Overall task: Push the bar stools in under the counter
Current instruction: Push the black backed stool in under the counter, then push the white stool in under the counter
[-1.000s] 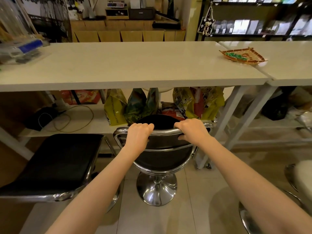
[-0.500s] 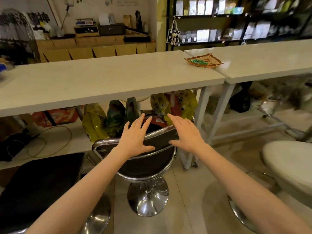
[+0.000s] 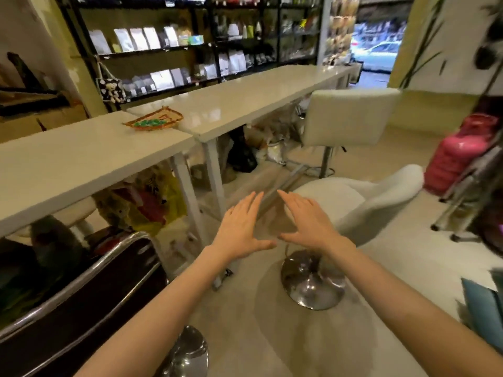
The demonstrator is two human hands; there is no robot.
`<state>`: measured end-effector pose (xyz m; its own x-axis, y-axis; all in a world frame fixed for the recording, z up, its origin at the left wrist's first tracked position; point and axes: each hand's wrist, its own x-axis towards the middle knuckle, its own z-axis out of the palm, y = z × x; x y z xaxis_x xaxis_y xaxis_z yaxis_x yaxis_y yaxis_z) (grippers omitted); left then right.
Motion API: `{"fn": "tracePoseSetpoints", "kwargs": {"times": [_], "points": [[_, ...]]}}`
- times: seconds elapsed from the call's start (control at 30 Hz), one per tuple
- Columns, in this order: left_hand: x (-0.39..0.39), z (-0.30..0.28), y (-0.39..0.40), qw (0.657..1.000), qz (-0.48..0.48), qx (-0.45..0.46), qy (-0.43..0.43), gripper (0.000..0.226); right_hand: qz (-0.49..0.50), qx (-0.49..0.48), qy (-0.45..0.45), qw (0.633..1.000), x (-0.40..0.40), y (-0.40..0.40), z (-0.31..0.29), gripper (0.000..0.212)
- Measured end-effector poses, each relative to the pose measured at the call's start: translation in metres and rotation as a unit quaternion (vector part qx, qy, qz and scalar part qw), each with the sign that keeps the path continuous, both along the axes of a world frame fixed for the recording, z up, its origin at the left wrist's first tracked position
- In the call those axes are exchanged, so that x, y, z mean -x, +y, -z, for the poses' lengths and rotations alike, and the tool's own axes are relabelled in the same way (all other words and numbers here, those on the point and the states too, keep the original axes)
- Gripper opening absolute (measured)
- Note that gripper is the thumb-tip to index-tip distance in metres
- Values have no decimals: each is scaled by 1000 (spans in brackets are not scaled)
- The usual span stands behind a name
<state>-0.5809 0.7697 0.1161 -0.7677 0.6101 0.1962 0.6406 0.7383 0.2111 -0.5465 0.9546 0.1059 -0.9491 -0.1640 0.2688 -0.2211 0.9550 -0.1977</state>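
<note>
My left hand (image 3: 241, 228) and my right hand (image 3: 306, 223) hover open side by side, fingers spread, holding nothing. Just right of them stands a white bar stool (image 3: 362, 198) on a chrome base (image 3: 313, 284), out on the floor in front of the white counter (image 3: 81, 159); my right hand overlaps its seat edge. A black chrome-framed stool (image 3: 89, 289) sits at the lower left, partly under the counter. Another white stool with a square back (image 3: 351, 115) stands farther along, beside the second counter section (image 3: 245, 102).
A woven tray (image 3: 153, 122) lies on the counter near the joint. Bags (image 3: 147, 202) fill the shelf under the counter. A pink gas cylinder (image 3: 460, 153) and a metal rack (image 3: 468, 186) stand at right. Dark shelves (image 3: 190, 42) line the back wall.
Both hands let go of the black stool's backrest and opened. The view swung right, so the black stool slid to the lower left and the white stool now lies by my hands.
</note>
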Motion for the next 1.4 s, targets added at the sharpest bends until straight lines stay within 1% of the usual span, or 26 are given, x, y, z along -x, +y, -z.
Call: {"fn": "tracePoseSetpoints", "kwargs": {"times": [0.17,0.3,0.43,0.6,0.73,0.83,0.97,1.13,1.4], "points": [[1,3,110,997,64,-34,-13,110,72,5,0,997,-22,112,3,99],[1,11,200,995,80,-39,-40,111,105,6,-13,994,-36,204,2,103],[2,15,276,993,77,-55,-75,108,118,-15,-45,992,-45,285,3,104],[11,23,347,990,91,-49,-97,107,147,-12,-71,986,-43,364,11,108],[23,32,391,990,84,-53,-99,103,151,-7,-89,985,-26,405,21,111],[39,41,420,991,81,-41,-94,103,138,-8,-95,986,-5,427,30,111],[64,57,453,992,64,9,-109,112,113,-23,-114,987,29,454,44,112],[96,81,491,984,48,68,-160,114,57,-92,-160,981,78,491,66,113],[114,107,509,970,0,87,-228,110,-77,-192,-199,958,133,523,77,113]]}}
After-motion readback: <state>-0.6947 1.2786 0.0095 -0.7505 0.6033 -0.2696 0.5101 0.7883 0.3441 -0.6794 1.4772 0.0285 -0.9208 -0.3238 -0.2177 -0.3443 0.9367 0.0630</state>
